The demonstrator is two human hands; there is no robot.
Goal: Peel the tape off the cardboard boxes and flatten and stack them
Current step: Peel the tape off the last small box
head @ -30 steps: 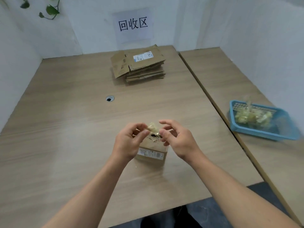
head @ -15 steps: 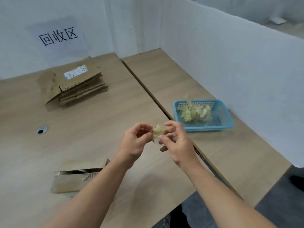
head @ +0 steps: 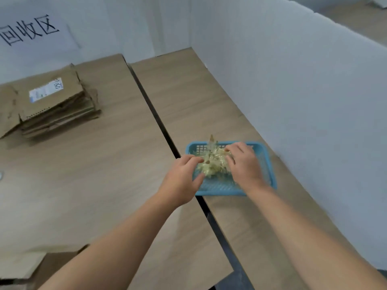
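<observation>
Both my hands reach over a blue plastic basket (head: 270, 164) on the right-hand table. It holds a wad of crumpled yellowish tape (head: 212, 164). My left hand (head: 182, 178) touches the wad's left side with its fingers stretched out. My right hand (head: 245, 164) rests on the wad's right side with its fingers bent down onto it. A stack of flattened cardboard boxes (head: 52, 101), the top one bearing a white label, lies at the far left. An unflattened cardboard box (head: 58, 264) sits at the near left, partly behind my left forearm.
A dark gap (head: 159, 120) separates the two wooden tables. White partition walls (head: 293, 91) close off the back and right side. A paper sign (head: 31, 32) with black characters hangs above the stack. A cable hole (head: 1, 175) shows at the left edge.
My view swung right from the box to the basket. Both hands carried the balled tape from above the left table over to the basket and now rest on the wad there.
</observation>
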